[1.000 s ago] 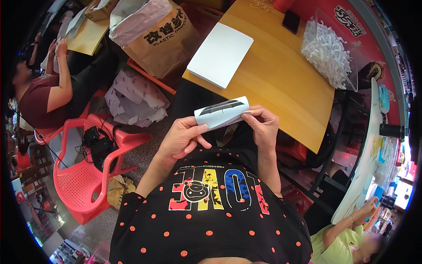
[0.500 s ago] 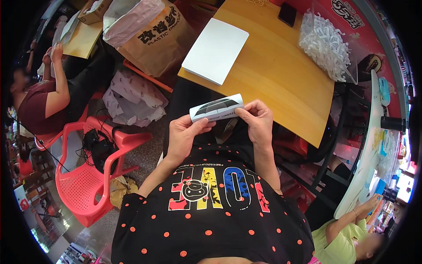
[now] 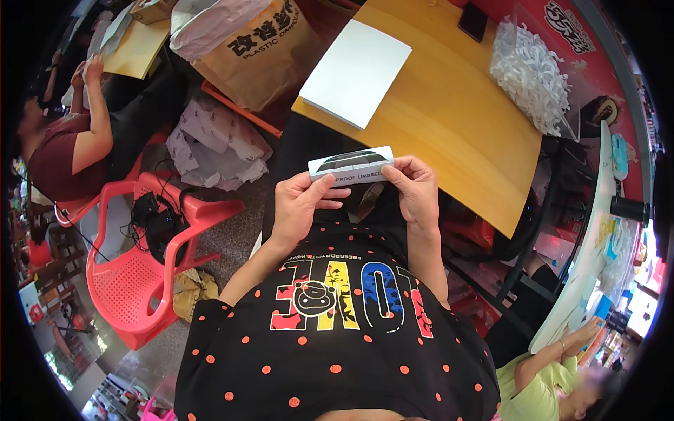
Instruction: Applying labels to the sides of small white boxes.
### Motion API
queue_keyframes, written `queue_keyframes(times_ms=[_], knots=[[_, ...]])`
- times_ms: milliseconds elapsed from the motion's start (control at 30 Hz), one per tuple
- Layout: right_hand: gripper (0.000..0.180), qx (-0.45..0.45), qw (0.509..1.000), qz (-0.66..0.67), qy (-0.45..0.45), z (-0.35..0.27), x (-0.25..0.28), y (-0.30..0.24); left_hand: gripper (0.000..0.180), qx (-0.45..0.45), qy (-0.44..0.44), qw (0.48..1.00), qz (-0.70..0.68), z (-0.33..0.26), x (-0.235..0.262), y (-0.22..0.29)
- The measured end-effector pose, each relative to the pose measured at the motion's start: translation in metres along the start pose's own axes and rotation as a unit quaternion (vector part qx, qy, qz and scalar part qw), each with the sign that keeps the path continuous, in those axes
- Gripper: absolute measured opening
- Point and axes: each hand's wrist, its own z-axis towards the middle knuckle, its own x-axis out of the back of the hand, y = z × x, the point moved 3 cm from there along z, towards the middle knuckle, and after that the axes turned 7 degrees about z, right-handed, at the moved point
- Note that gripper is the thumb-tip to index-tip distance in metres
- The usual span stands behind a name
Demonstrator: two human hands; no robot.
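Note:
A pale printed sheet (image 3: 351, 166), curled over into a small roll, bears a picture of a dark umbrella. It hangs in front of my chest, level and off the table. My left hand (image 3: 300, 203) pinches its left end between thumb and fingers. At the right end, my right hand (image 3: 414, 184) grips it with the thumb on the near face. The fingers behind the sheet are partly hidden. Just beyond it, a stack of white sheets (image 3: 357, 74) lies on the yellow wooden table (image 3: 456, 133), at its near left corner.
A clear bin of shredded white paper (image 3: 531, 81) and a dark phone (image 3: 473, 21) sit at the table's far right. Left of the table stand a large brown paper bag (image 3: 256, 59), crumpled white wrapping (image 3: 214, 147) and a red plastic chair (image 3: 133, 288). Other people sit at both sides.
The curled sheet has turned slightly, so more of its printed near face shows. Both hands keep their hold. The whole view has shifted slightly.

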Motion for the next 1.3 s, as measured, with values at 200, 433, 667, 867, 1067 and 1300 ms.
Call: queue_keyframes(times_ms=[200,433,667,867,1067,1300], knots=[[0.008,-0.014,0.999,0.031,-0.001,0.003,0.003,0.004,0.028,0.01,-0.012,0.999,-0.03,0.002,0.001,-0.005],[0.009,-0.02,0.998,0.055,-0.014,0.003,0.005,0.01,0.03,0.03,-0.029,0.996,-0.08,0.004,0.002,-0.007],[0.008,-0.013,0.999,0.048,-0.013,0.003,0.004,0.009,0.032,0.082,-0.063,0.981,-0.165,0.009,0.001,-0.017],[0.009,0.006,1.0,0.018,0.006,0.004,0.003,0.013,0.032,0.019,-0.069,0.991,-0.111,0.007,-0.003,-0.012],[0.009,-0.004,1.0,0.029,0.001,0.005,0.003,0.019,0.026,-0.036,-0.037,0.999,0.011,0.005,-0.006,-0.01],[0.01,-0.01,1.0,0.022,-0.01,0.005,-0.001,0.018,0.025,-0.023,-0.02,0.999,-0.02,0.011,0.0,-0.012]])
